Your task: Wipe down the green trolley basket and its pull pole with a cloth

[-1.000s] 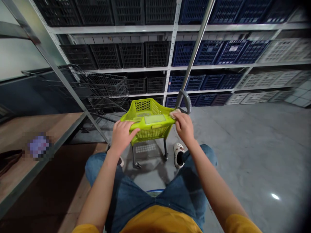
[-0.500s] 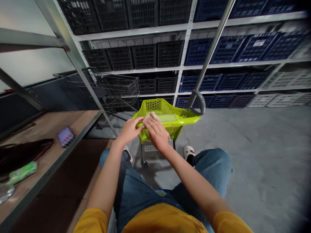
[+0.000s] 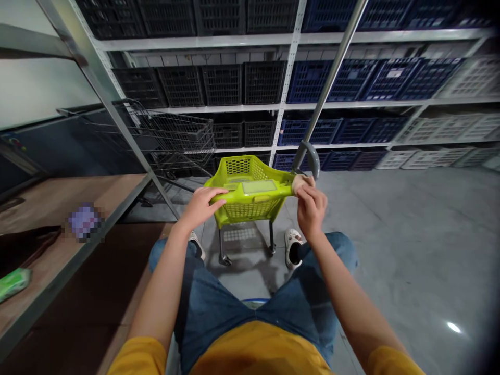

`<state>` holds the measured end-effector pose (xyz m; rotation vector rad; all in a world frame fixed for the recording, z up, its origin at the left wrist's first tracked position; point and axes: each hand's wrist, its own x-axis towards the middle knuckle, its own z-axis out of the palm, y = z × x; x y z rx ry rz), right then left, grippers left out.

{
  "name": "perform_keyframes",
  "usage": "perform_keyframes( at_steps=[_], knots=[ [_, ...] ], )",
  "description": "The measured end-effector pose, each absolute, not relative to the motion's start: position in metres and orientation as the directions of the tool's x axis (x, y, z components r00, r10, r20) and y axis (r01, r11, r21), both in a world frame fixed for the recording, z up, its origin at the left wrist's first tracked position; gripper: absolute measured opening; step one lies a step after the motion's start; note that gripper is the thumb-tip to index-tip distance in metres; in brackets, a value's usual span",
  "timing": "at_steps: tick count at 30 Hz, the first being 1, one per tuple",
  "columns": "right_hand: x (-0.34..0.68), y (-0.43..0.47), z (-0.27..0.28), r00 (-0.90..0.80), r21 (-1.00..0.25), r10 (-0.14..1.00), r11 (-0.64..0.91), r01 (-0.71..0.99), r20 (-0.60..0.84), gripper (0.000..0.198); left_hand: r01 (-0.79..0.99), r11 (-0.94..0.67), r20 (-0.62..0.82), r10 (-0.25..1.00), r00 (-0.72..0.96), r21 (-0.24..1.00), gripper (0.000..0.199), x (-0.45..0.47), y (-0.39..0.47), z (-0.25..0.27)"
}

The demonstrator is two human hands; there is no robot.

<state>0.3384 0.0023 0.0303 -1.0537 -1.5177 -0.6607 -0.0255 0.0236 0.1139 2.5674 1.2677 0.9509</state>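
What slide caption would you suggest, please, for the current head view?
Left hand on one end of the handle of a green cart, right hand holding a pale cloth at the other.

The cart (image 3: 252, 210) is lime green with lattice-patterned sides, the cloth (image 3: 300, 182) beige.

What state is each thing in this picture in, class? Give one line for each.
Green cart, upright, open-topped
Handle bar, gripped at its left end
Cloth, bunched, against the bar's right end
Left hand, closed around the bar
Right hand, closed on the cloth
Wire cart, standing, partly hidden
Black crates, lined up on shelves
Blue crates, lined up on shelves
Green packet, lying down, partly out of frame
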Motion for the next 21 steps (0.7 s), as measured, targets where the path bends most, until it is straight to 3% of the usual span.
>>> perform_keyframes(
  at_steps=[3,6,10,14,18,21],
  knots=[
    [0.316,0.0,0.027,0.025,-0.152,0.298,0.411,0.899,0.954,0.028,0.683,-0.639,0.503,0.746,0.437,0.354,0.028,-0.022,0.022,0.113],
    [0.265,-0.003,0.021,-0.079,-0.097,0.326,0.489,0.867,0.942,0.03,0.69,-0.637,0.511,0.744,0.431,0.345,0.026,-0.02,0.021,0.113],
    [0.218,-0.003,0.022,-0.283,0.064,0.315,0.558,0.827,0.906,0.033,0.698,-0.63,0.508,0.748,0.427,0.34,0.024,-0.024,0.022,0.113],
    [0.239,0.0,0.024,-0.476,0.228,0.329,0.572,0.788,0.816,0.031,0.692,-0.63,0.522,0.747,0.412,0.354,0.022,-0.036,0.028,0.112],
    [0.291,-0.001,0.02,-0.286,0.063,0.381,0.501,0.863,0.879,0.03,0.661,-0.642,0.532,0.742,0.408,0.389,0.024,-0.047,0.039,0.11],
    [0.314,-0.005,0.025,-0.124,-0.055,0.359,0.449,0.892,0.925,0.03,0.661,-0.639,0.538,0.743,0.399,0.392,0.026,-0.055,0.048,0.108]
  ],
)
